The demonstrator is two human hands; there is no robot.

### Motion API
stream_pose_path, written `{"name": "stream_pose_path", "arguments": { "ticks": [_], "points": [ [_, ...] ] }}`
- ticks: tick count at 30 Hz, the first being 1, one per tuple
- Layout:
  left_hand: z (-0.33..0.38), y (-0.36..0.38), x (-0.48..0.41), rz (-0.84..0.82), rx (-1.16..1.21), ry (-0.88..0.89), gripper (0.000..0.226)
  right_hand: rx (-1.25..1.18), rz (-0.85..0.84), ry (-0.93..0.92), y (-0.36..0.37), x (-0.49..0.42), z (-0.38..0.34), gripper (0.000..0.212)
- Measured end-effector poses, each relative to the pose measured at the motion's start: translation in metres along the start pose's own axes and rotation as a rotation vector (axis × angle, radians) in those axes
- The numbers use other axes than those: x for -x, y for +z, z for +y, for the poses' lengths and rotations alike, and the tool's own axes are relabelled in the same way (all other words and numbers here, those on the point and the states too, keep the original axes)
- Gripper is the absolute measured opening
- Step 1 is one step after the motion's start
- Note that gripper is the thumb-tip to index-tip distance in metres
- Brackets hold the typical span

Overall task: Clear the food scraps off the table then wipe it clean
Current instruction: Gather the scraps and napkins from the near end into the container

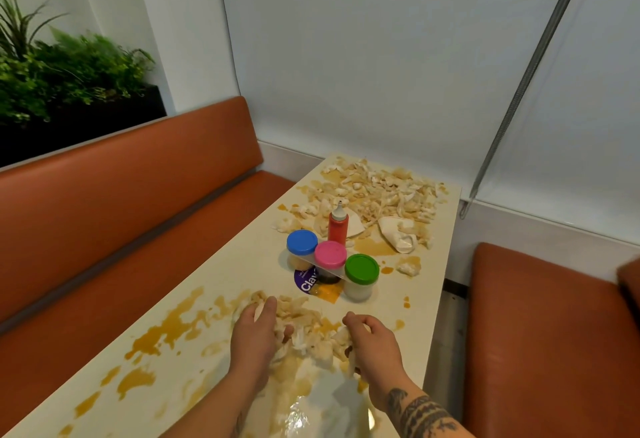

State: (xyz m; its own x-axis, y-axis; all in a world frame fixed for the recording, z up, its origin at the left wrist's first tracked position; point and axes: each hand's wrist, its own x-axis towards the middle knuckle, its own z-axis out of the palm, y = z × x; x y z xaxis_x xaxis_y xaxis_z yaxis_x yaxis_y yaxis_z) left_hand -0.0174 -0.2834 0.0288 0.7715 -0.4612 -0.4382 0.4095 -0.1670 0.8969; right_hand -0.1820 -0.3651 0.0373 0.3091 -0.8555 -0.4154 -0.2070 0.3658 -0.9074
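A pale table (221,264) is smeared with orange-brown sauce (166,330) and strewn with food scraps. A near heap of pale scraps (308,323) lies between my hands. My left hand (258,330) curls over the heap's left side, fingers closed on scraps. My right hand (370,337) is closed on a clump at the heap's right side. A clear plastic bag (322,410) lies below my hands at the table's near edge. A larger pile of scraps (381,192) covers the far end, with crumpled paper (398,235) beside it.
Mid-table stand a red squeeze bottle (337,226) and three jars with blue (302,242), pink (330,254) and green (362,268) lids, near a purple sticker (306,282). Orange bench seats (138,195) flank the table; a second one (547,316) is at right. Plants (62,67) sit back left.
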Motion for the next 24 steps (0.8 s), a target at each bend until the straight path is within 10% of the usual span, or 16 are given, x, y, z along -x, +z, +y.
{"name": "stream_pose_path", "arguments": {
  "ticks": [12, 24],
  "points": [
    [-0.019, -0.012, -0.012, -0.019, -0.416, 0.143, 0.048, 0.087, 0.042, 0.0, 0.019, -0.005, 0.021, 0.007],
    [-0.032, -0.013, -0.023, -0.085, -0.454, 0.178, 0.019, 1.048, -0.165, -0.231, 0.036, -0.041, 0.057, 0.043]
  ]
}}
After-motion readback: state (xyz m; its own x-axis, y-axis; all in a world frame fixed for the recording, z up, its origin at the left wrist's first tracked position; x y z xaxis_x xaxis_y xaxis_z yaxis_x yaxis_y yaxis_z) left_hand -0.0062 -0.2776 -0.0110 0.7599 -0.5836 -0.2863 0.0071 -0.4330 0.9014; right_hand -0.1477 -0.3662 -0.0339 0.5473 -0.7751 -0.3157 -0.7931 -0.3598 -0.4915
